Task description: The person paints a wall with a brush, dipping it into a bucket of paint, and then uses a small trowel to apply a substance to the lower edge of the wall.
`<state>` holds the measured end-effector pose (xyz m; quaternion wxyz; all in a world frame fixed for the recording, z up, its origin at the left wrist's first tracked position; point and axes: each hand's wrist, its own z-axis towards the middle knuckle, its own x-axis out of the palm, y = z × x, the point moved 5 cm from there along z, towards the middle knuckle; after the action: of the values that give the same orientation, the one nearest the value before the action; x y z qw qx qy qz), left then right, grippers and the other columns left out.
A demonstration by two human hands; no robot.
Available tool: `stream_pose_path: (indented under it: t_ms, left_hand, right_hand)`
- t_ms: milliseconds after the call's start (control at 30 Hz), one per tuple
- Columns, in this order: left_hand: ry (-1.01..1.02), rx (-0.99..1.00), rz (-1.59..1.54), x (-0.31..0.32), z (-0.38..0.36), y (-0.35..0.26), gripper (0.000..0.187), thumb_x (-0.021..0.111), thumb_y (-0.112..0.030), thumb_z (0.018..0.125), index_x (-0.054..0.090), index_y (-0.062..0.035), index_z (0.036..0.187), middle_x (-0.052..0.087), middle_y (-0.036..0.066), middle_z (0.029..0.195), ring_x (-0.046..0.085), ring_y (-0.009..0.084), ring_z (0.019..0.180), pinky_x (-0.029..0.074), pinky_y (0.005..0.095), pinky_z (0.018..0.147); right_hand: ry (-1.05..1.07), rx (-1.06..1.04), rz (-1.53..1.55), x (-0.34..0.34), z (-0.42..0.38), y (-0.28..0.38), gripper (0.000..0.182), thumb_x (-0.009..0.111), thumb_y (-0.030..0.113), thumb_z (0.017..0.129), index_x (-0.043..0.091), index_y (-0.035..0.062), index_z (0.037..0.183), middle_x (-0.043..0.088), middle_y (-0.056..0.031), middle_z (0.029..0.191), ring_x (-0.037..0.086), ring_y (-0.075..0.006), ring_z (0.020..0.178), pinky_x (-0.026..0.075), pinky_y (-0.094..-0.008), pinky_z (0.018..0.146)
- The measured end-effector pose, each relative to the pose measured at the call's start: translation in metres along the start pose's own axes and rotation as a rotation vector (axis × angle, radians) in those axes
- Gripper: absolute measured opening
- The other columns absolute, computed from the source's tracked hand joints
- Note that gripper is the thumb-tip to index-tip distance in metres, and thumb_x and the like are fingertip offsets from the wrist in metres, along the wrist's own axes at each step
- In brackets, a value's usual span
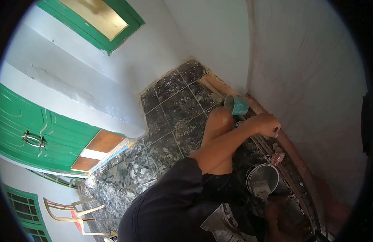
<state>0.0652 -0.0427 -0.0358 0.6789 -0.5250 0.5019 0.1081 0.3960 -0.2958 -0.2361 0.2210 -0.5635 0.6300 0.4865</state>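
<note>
My left hand (269, 125) is near the foot of the wall, its fingers curled closed; what they hold, if anything, is too small to make out. Low in the view, my right hand (275, 220) is dim and blurred, closed around the handle of a paintbrush (260, 188). The wide, pale bristles of the brush are inside a metal-looking bucket (276, 172) on the floor. Beyond my bent knee, a turquoise container (239, 106) lies tipped by the wall. A small red and white crumpled piece (278, 158) is between my left hand and the bucket.
The wall (303, 105) runs close on the right, with a rough wooden strip (287, 145) along its foot. Dark tiles (166, 121) are spattered white. A green door (45, 129) and a chair (75, 218) are at the left. A stained grey piece (222, 224) is by my lap.
</note>
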Motion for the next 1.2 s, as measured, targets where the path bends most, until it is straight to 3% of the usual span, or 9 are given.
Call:
stream_pose_path:
  t_ms: [200,500,567,633,667,733,833,967,1200]
  left_hand:
    - [0.005,0.033,-0.031,0.001,0.002,0.001,0.022,0.068,-0.023,0.078,0.064,-0.0046,0.089,0.066,0.012,0.084,0.064,0.0294,0.083,0.049,0.0408,0.072]
    - [0.066,0.105,-0.057,0.018,0.006,-0.010,0.026,0.069,-0.022,0.078,0.066,-0.0047,0.097,0.067,0.013,0.088,0.065,0.0266,0.085,0.050,0.0378,0.074]
    - [0.142,0.338,-0.421,0.021,0.006,-0.045,0.030,0.070,-0.024,0.079,0.066,-0.0065,0.104,0.068,0.010,0.090,0.066,0.0224,0.086,0.051,0.0347,0.075]
    - [0.428,0.264,-0.863,0.021,-0.006,-0.101,0.036,0.070,-0.027,0.082,0.063,-0.0058,0.111,0.067,0.008,0.098,0.064,0.0185,0.090,0.049,0.0325,0.079]
    - [0.414,0.534,-1.079,0.003,-0.022,-0.145,0.043,0.060,-0.039,0.090,0.060,-0.0025,0.114,0.064,0.008,0.104,0.061,0.0177,0.095,0.047,0.0328,0.084]
    - [0.531,0.775,-1.583,-0.026,-0.060,-0.212,0.063,0.051,-0.057,0.090,0.059,0.0013,0.112,0.062,0.009,0.101,0.062,0.0196,0.095,0.050,0.0316,0.082]
    - [0.935,0.740,-2.094,-0.028,-0.102,-0.270,0.072,0.042,-0.064,0.089,0.061,0.0018,0.111,0.061,0.011,0.105,0.060,0.0230,0.098,0.049,0.0341,0.083]
    - [0.766,1.195,-2.003,-0.027,-0.106,-0.301,0.055,0.045,-0.047,0.095,0.061,0.0023,0.114,0.050,0.016,0.129,0.052,0.0249,0.113,0.043,0.0422,0.094]
    - [0.939,1.031,-1.402,-0.022,-0.086,-0.276,0.063,0.048,-0.058,0.090,0.064,0.0010,0.107,0.062,0.014,0.098,0.061,0.0255,0.092,0.050,0.0356,0.079]
  right_hand:
    - [0.160,0.111,0.005,-0.022,-0.005,0.029,0.037,0.054,0.034,0.088,0.064,-0.0020,0.093,0.064,-0.0248,0.088,0.061,-0.0424,0.083,0.048,-0.0492,0.075]
    - [0.054,-0.013,-0.047,-0.001,-0.001,0.005,0.042,0.053,0.041,0.088,0.066,0.0009,0.092,0.064,-0.0263,0.087,0.061,-0.0446,0.082,0.049,-0.0497,0.073]
    - [0.114,0.040,-0.013,-0.008,-0.003,0.011,0.039,0.053,0.037,0.089,0.065,-0.0004,0.093,0.064,-0.0242,0.088,0.061,-0.0429,0.084,0.048,-0.0493,0.075]
    - [0.086,0.033,0.002,-0.002,0.004,0.008,0.036,0.054,0.034,0.089,0.064,-0.0006,0.092,0.064,-0.0229,0.088,0.061,-0.0418,0.085,0.048,-0.0491,0.076]
    - [0.043,0.002,-0.007,0.011,0.005,-0.006,0.036,0.054,0.034,0.089,0.064,-0.0002,0.091,0.064,-0.0228,0.087,0.061,-0.0416,0.084,0.048,-0.0492,0.076]
    - [-0.008,-0.020,-0.015,0.025,0.002,-0.024,0.035,0.055,0.034,0.088,0.064,0.0004,0.091,0.064,-0.0227,0.086,0.062,-0.0415,0.084,0.048,-0.0493,0.075]
    - [0.002,0.024,0.005,0.005,-0.001,-0.004,0.035,0.056,0.035,0.088,0.064,0.0007,0.093,0.064,-0.0230,0.087,0.061,-0.0418,0.084,0.048,-0.0496,0.075]
    - [0.008,0.072,0.026,-0.014,-0.005,0.011,0.036,0.057,0.035,0.087,0.064,0.0011,0.095,0.064,-0.0235,0.088,0.061,-0.0423,0.085,0.048,-0.0501,0.076]
    - [-0.107,0.158,0.045,-0.053,-0.014,0.036,0.038,0.058,0.037,0.086,0.063,0.0019,0.099,0.064,-0.0243,0.089,0.061,-0.0431,0.086,0.047,-0.0508,0.076]
